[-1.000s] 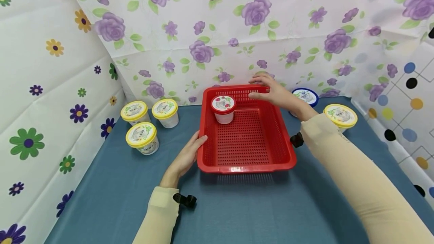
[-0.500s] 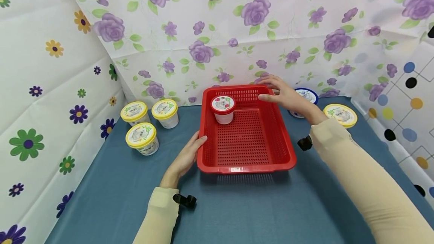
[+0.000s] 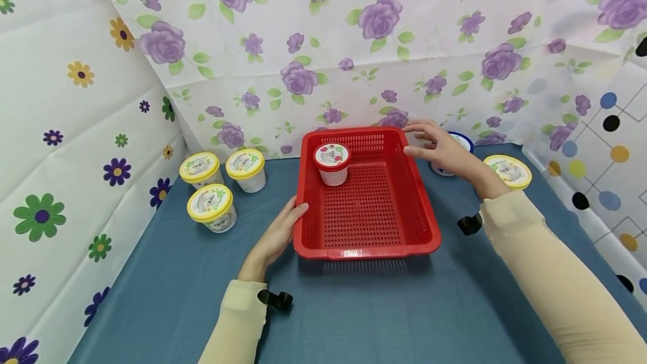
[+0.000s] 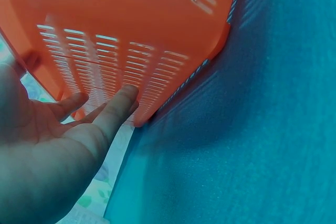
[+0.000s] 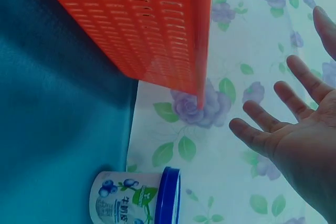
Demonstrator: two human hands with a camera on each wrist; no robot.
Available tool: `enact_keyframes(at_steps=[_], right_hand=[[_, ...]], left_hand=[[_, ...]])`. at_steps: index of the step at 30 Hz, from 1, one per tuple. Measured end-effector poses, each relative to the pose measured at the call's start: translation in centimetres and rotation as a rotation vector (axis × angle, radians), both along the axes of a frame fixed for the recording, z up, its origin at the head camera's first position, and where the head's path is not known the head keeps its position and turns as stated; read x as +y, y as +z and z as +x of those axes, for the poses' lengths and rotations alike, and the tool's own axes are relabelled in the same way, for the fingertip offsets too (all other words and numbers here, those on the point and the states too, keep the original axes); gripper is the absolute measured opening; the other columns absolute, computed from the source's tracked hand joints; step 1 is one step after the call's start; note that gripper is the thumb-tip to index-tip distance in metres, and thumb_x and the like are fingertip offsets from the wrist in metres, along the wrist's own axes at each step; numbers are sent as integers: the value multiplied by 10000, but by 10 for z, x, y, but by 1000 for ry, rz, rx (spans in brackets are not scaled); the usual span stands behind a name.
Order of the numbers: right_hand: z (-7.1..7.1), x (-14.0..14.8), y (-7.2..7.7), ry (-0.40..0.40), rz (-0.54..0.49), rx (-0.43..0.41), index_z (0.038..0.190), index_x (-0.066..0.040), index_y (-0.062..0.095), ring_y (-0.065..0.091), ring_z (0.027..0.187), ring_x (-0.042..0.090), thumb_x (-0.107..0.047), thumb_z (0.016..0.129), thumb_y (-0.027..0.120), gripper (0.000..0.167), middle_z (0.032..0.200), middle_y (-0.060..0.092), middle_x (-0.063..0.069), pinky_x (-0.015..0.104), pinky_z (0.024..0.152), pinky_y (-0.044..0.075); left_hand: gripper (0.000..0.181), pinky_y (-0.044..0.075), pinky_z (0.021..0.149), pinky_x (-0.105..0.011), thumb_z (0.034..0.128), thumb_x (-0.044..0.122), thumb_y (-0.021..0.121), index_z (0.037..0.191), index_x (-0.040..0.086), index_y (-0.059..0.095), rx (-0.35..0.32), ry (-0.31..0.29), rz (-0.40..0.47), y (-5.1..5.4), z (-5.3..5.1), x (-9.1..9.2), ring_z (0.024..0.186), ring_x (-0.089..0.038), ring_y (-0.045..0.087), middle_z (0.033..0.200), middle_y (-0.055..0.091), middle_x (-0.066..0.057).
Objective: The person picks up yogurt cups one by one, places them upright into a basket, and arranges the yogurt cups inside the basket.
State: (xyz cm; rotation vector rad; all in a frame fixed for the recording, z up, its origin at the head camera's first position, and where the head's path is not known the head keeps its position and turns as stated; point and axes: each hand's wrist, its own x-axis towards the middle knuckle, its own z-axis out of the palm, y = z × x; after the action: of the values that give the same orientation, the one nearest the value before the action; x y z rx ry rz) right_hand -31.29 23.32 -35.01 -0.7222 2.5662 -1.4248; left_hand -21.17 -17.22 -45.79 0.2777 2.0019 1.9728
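A red plastic basket (image 3: 381, 252) with slotted walls sits mid-table. Inside, toward its back left, stands a white tub with a red lid (image 3: 332, 157). My left hand (image 3: 273, 239) holds the basket's left side, thumb over the rim and fingers against the outer wall (image 4: 113, 66). By the back right corner my right hand (image 3: 445, 152) hovers, fingers spread, holding nothing; the right wrist view shows it apart from the basket. Behind that hand is a blue-lidded tub (image 5: 126, 196) with blueberries printed on it, partly hidden in the head view.
Three yellow-lidded tubs (image 3: 245, 163) stand left of the basket. Another yellow-lidded tub (image 3: 507, 171) is on the far right, partly covered by the right arm. Flowered cloth walls (image 3: 349, 83) rise behind the blue table (image 3: 354, 313) and at its sides.
My right hand has moved right and slightly down, from above the basket's back part to its back right corner. The left hand, basket and tubs have stayed put.
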Motion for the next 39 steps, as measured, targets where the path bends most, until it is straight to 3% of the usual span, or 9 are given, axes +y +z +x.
enact_keyframes(at_steps=[11,20,27,39], right_hand=[[9,13,-9,-38,15,-16,1553,-173,453,272,1534,366,-335,1038,661,579,1670,264,36,650,1203,228],[16,23,-13,-79,0,-34,1545,-221,457,253,1542,363,-352,1029,670,573,1669,246,19,685,1165,282],[22,31,-12,-101,-52,-30,1561,-169,433,238,1539,428,-276,1035,668,586,1671,251,50,693,1157,286],[35,50,-22,-174,-73,-32,1553,-140,426,306,1520,395,-281,1048,651,570,1627,328,55,647,1152,329]], left_hand=[[616,446,1108,-493,1115,427,462,1627,170,237,-3,-15,33,-2,2,-1,1385,-383,489,1568,424,-203],[588,483,1075,-460,1112,419,474,1611,188,266,-9,-10,23,1,2,0,1364,-377,508,1557,442,-191],[607,476,1084,-463,1115,422,465,1623,172,249,-3,-18,33,1,1,0,1376,-394,494,1564,428,-208],[591,514,1032,-411,1115,413,467,1614,174,258,3,-21,35,1,1,0,1348,-405,517,1545,444,-223]])
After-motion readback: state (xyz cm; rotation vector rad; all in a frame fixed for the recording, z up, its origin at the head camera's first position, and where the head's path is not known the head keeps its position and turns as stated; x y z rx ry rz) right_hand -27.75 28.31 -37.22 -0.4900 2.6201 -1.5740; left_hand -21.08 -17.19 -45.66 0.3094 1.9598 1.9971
